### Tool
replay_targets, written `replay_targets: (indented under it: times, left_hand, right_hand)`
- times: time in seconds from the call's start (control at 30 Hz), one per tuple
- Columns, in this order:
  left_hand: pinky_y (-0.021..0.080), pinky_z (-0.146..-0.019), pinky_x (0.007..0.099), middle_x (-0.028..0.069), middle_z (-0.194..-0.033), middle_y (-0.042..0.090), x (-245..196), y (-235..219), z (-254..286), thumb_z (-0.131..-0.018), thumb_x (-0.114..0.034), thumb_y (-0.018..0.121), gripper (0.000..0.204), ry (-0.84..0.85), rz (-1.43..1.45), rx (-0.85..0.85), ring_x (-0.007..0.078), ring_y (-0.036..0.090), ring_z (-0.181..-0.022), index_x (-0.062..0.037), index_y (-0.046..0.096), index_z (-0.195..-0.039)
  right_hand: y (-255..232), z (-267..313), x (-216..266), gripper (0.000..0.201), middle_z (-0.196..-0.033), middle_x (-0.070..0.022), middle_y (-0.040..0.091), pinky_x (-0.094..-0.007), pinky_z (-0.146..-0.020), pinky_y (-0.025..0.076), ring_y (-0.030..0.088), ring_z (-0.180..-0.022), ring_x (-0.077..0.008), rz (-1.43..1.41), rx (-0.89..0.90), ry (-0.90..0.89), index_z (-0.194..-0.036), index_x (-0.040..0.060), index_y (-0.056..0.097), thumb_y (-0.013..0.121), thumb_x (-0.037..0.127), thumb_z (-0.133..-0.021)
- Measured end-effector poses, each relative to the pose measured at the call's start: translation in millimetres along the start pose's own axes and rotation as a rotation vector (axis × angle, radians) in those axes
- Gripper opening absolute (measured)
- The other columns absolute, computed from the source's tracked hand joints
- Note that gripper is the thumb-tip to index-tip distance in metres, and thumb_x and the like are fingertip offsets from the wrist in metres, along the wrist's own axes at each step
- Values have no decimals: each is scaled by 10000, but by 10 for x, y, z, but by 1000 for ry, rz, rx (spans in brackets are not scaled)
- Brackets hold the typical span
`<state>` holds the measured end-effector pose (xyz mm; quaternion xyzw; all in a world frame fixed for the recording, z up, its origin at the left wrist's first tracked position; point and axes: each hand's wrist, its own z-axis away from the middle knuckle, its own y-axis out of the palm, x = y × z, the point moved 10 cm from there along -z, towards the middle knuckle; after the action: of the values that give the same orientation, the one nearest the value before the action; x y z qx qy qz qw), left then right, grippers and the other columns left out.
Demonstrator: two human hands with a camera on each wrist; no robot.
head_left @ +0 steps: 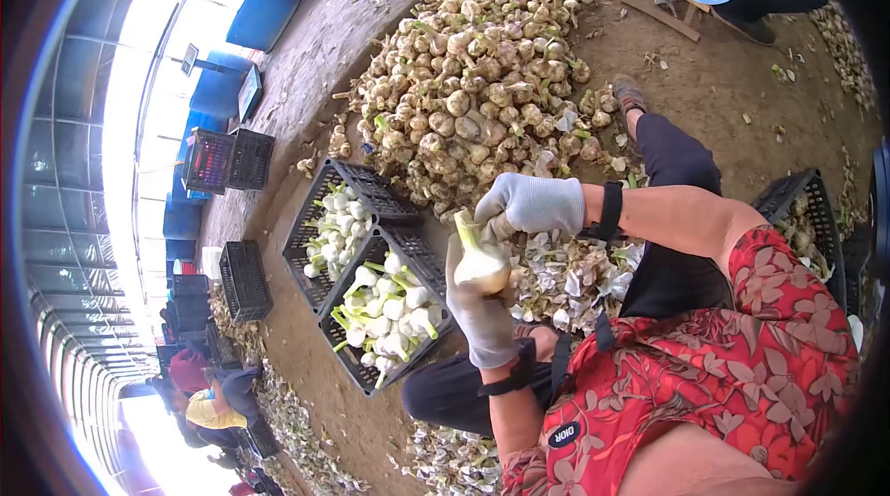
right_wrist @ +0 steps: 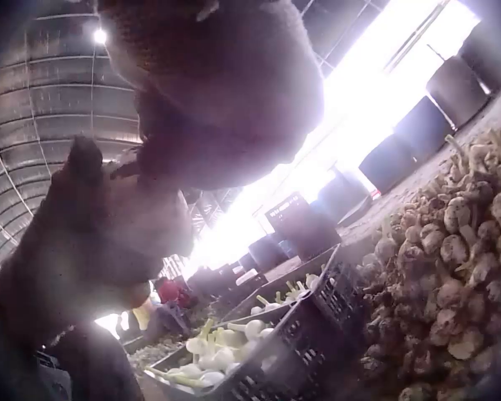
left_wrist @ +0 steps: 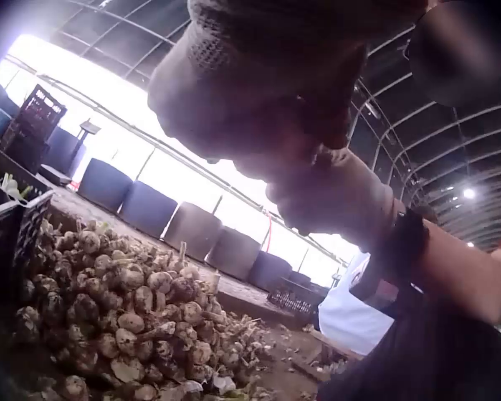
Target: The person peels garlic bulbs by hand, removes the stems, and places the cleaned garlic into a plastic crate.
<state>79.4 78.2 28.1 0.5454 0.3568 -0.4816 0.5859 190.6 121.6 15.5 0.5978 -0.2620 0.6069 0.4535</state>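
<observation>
"Where's the garlic bulb (head_left: 486, 268)?"
"Mid-frame, gripped in the left hand (head_left: 478, 312), stalk (head_left: 466, 229) pointing up, slightly left."
"And the right hand (head_left: 535, 205)?"
"Above, curled beside the stalk; whether it pinches, one cannot tell."

A farm packing shed: arched ribbed roof (right_wrist: 54, 125), dirt floor (head_left: 723, 111), garlic heap (head_left: 473, 88) beyond the right hand (head_left: 538, 207), crates (head_left: 378, 192) alongside.

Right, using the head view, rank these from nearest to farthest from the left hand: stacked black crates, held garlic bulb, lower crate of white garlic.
1. Held garlic bulb: in the left hand.
2. Lower crate of white garlic: just left.
3. Stacked black crates: upper left.
</observation>
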Motion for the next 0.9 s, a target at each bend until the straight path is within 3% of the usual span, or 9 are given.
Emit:
replay_targets:
  times: [0.13, 0.2, 0.3, 0.4, 0.53, 0.63, 0.67, 0.8, 0.9]
  left_hand:
    - [354, -413, 204, 62, -816, 600, 351, 363, 20, -938, -542, 427, 562, -376, 1150, 708, 71, 479, -533, -62, 523, -1214]
    - [375, -418, 220, 56, -794, 592, 465, 28, -197, -947, -528, 430, 533, 6, 147, 305, 85, 487, -532, -65, 528, -1192]
    - [479, -607, 283, 33, -915, 592, 422, -184, -212, -947, -510, 485, 503, -22, 220, -15, 111, 555, -722, -71, 529, -1190]
    - [483, -846, 357, 51, -1159, 582, 339, -286, -93, -919, -574, 501, 577, 86, 152, -187, 176, 575, -995, -89, 522, -1232]
    - [492, -683, 317, 48, -943, 597, 578, -475, -137, -916, -567, 489, 547, -56, 405, -202, 173, 574, -739, -82, 542, -1161]
    - [424, -512, 286, 51, -842, 573, 454, -192, -90, -888, -562, 500, 554, -207, 807, 357, 157, 486, -546, -69, 548, -1136]
    - [358, -432, 280, 54, -823, 577, 548, -333, -82, -844, -534, 534, 552, -206, 692, 181, 153, 437, -474, -66, 549, -1138]
    - [447, -546, 236, 52, -898, 634, 505, -325, 26, -799, -87, 600, 260, -219, 366, 64, 110, 572, -693, -7, 609, -1046]
    - [456, -556, 229, 56, -902, 642, 600, -244, 116, -802, -22, 611, 246, -325, 474, 170, 106, 592, -735, 0, 615, -1047]
  right_hand:
    - [88, -90, -118, 228, -794, -3, 680, -236, -674, 483, 577, -740, -54, -40, -7, -57, -1039, -27, 683, 657, 60, -830]
    - [72, -84, -195, 210, -788, -15, 671, -251, -673, 479, 568, -747, -66, -86, -67, -5, -1020, -39, 667, 606, 43, -837]
    - [-88, -136, -167, 235, -747, -22, 638, -273, -545, 483, 560, -643, -95, 52, -280, -88, -1039, -13, 665, 589, 105, -850]
    - [191, -56, 5, 231, -747, -33, 643, -285, -658, 494, 574, -699, -112, 114, -75, -187, -1025, -18, 669, 579, 105, -852]
    - [277, -101, -147, 178, -747, -34, 658, -255, -588, 484, 583, -652, -98, -27, 53, -4, -972, 7, 685, 578, 80, -850]
    - [-35, -138, -150, 124, -683, -46, 632, -274, -555, 490, 615, -635, -114, -115, -132, 82, -857, 3, 660, 577, 93, -839]
    - [-135, -142, -55, 139, -689, -88, 636, -308, -593, 501, 636, -658, -172, 56, -183, 29, -871, -7, 654, 582, 104, -826]
    - [-338, -153, 112, 209, -797, -196, 644, -403, -728, 508, 649, -798, -346, 500, -404, -180, -913, -19, 642, 593, 122, -767]
    - [-189, -96, 107, 269, -898, -166, 648, -393, -745, 507, 648, -851, -308, 908, -457, -341, -981, 12, 659, 653, 108, -730]
